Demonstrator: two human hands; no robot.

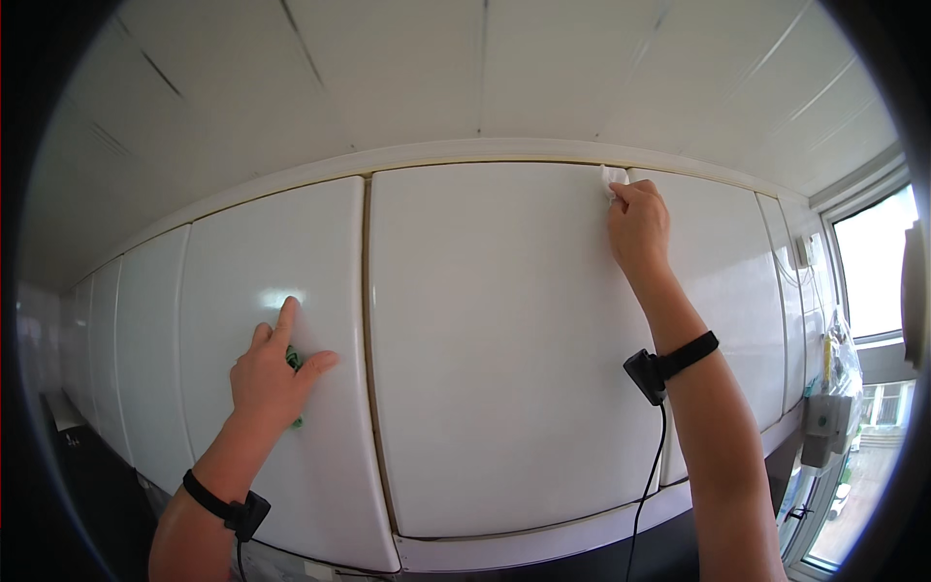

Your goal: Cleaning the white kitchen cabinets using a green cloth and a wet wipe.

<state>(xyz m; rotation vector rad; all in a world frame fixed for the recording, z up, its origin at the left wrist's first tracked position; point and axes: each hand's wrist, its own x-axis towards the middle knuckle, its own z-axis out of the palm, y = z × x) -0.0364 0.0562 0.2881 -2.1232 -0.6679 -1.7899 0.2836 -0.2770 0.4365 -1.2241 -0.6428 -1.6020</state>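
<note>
My right hand (640, 218) pinches a folded white cloth or wipe (613, 178) against the top right corner of the middle white cabinet door (502, 342). Lower and to the left, my left hand (268, 371) is at the glossy left cabinet door (240, 247), index finger pointing up and thumb spread to the side. A crumpled green item (293, 358), perhaps a cloth, shows between that thumb and index finger and below the palm. Most of it is hidden behind the hand, which appears to hold it.
Above the doors runs a white panelled ceiling (407, 80). To the right, a clear plastic bag (840, 356) hangs near a white-framed window (876, 254). A dark range hood or appliance (102, 480) is at lower left. Black cables trail from bands on both wrists.
</note>
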